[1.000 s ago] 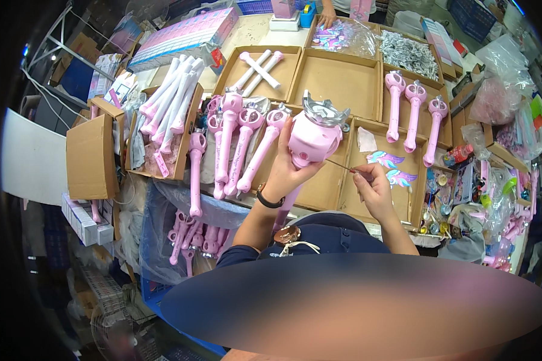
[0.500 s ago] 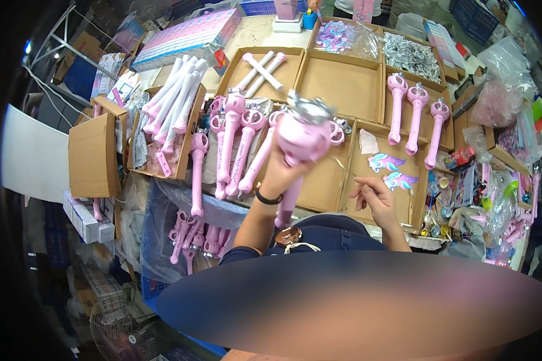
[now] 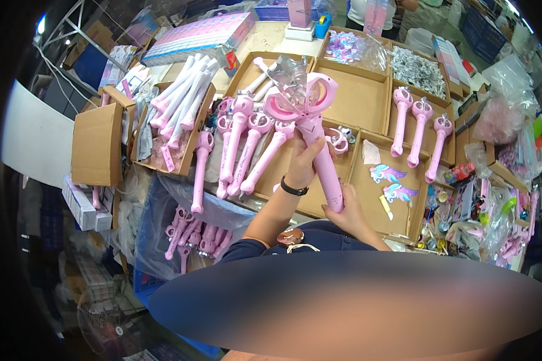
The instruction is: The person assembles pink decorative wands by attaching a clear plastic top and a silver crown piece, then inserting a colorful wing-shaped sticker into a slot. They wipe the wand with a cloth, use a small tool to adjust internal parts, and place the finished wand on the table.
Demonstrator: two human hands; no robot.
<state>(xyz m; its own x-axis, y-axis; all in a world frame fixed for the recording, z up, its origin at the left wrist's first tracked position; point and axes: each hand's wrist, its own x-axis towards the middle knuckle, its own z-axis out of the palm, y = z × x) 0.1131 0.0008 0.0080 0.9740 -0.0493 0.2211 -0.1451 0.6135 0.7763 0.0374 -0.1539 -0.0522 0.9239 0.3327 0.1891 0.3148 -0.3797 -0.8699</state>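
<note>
A pink toy wand [image 3: 327,171] slants across the middle, its large ring-shaped head up and away from me. Clear plastic [image 3: 290,77] shows in the head's opening. My left hand [image 3: 301,163] is wrapped round the upper handle. Lower down, my right hand [image 3: 347,210] closes on the handle's bottom end. Beside it, a cardboard tray [image 3: 367,225] holds two purple-and-blue wing-shaped pieces [image 3: 398,192], a pale cloth [image 3: 371,153] and a small yellow-and-white strip [image 3: 386,207]. Left of my left hand, several finished-looking pink wands [image 3: 242,153] lie side by side.
Three pink wands [image 3: 420,129] lie in a tray at the right. White-and-pink rods [image 3: 183,99] fill a carton at the left. A lined blue bin [image 3: 147,240] with more wands stands below. Silvery parts [image 3: 418,71] fill a far tray. Another person [image 3: 356,13] stands at the far edge.
The wand has swung from a blurred, head-toward-me tilt to lying out with its head away. My right hand has moved left onto its bottom end. The yellow-and-white strip now shows in the tray.
</note>
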